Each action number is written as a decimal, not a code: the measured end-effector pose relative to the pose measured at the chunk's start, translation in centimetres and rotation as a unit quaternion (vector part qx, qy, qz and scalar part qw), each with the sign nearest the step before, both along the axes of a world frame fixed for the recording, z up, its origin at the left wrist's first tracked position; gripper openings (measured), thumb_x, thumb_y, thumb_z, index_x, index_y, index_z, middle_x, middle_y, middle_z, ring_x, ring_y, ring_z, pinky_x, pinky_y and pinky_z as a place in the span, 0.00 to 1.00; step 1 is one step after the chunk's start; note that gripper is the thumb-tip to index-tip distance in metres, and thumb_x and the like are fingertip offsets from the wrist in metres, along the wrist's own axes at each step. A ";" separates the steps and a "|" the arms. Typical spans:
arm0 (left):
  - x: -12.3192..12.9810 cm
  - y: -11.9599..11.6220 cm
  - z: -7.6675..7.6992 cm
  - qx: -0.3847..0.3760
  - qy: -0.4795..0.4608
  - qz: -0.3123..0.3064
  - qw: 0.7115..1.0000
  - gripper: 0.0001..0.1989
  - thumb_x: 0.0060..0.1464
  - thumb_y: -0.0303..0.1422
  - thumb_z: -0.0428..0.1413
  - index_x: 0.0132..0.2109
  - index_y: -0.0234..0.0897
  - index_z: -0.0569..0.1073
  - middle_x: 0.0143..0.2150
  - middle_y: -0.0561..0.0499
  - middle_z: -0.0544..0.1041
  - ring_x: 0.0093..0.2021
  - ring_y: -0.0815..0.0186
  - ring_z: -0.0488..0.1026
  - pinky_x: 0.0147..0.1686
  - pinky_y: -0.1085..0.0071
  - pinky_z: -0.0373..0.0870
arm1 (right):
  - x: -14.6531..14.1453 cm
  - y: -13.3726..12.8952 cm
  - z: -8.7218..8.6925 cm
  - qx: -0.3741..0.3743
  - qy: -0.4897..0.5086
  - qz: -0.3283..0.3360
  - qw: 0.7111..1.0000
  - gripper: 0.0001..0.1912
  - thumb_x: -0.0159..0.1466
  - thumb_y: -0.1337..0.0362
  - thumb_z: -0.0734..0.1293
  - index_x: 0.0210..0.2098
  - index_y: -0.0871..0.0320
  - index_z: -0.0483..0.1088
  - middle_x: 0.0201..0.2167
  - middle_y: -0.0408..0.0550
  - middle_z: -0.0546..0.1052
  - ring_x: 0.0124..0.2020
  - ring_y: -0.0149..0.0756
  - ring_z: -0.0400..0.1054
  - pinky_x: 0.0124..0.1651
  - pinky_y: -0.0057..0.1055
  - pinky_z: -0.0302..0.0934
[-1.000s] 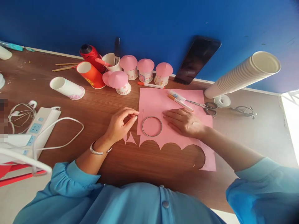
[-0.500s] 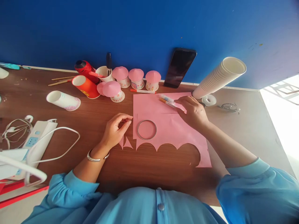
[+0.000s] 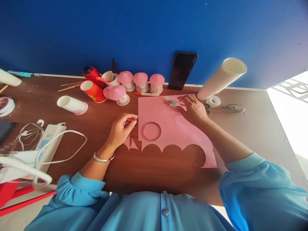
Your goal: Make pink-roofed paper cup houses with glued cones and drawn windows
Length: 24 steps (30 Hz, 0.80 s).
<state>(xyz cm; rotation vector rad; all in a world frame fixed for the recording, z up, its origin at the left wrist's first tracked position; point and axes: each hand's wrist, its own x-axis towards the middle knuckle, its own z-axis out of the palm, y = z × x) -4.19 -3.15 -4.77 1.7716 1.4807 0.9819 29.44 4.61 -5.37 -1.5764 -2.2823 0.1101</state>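
Note:
My left hand (image 3: 122,130) hovers by the left edge of a pink paper sheet (image 3: 168,128), thumb and fingertips drawn together; whether anything is between them I cannot make out. My right hand (image 3: 196,110) lies over the sheet's upper right part, fingers stretched and apart. Its fingertips are at the ends of a white glue pen (image 3: 170,101) and an orange-and-white marker (image 3: 170,103). Dark scissor handles (image 3: 207,109) show beside it, the rest hidden beneath the hand. A metal ring (image 3: 152,131) rests on the sheet, above its scalloped lower edge. Small pink scraps (image 3: 133,145) lie below my left hand.
Decorated cups with pink cone tops (image 3: 141,80), a red cup (image 3: 92,91) and a black phone (image 3: 183,70) stand along the blue wall. A tall paper-cup stack (image 3: 221,78), tape roll (image 3: 213,101) and glasses (image 3: 234,108) are right; a power strip (image 3: 54,138) is left.
The view has swung slightly left. My right hand's fingers have straightened, and more of the scissor handles shows beside it. My left hand keeps nearly the same pose.

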 end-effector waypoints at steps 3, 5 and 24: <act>0.4 0.2 1.3 -0.006 0.014 -0.036 0.999 0.08 0.63 0.34 0.59 0.48 0.39 0.78 0.46 0.49 0.81 0.41 0.67 0.79 0.46 0.68 0.79 | 0.1 -0.1 -0.2 -0.004 -0.003 -0.008 1.000 0.18 0.67 0.65 0.66 0.56 0.57 0.73 0.51 0.57 0.81 0.54 0.55 0.72 0.49 0.47 0.70; 1.0 0.2 2.0 0.005 0.033 -0.072 0.997 0.10 0.63 0.33 0.60 0.50 0.39 0.78 0.48 0.48 0.80 0.42 0.66 0.78 0.47 0.67 0.79 | 0.2 -0.3 -0.4 -0.005 -0.006 -0.013 1.000 0.19 0.66 0.65 0.66 0.57 0.58 0.72 0.51 0.58 0.81 0.54 0.56 0.72 0.48 0.47 0.69; 4.0 -0.8 2.5 0.196 0.075 -0.086 0.974 0.12 0.63 0.25 0.59 0.53 0.39 0.75 0.49 0.47 0.78 0.43 0.66 0.78 0.47 0.66 0.79 | 0.9 -1.8 -0.4 0.050 -0.118 0.033 0.991 0.10 0.68 0.69 0.64 0.43 0.62 0.77 0.42 0.61 0.80 0.43 0.51 0.68 0.44 0.42 0.59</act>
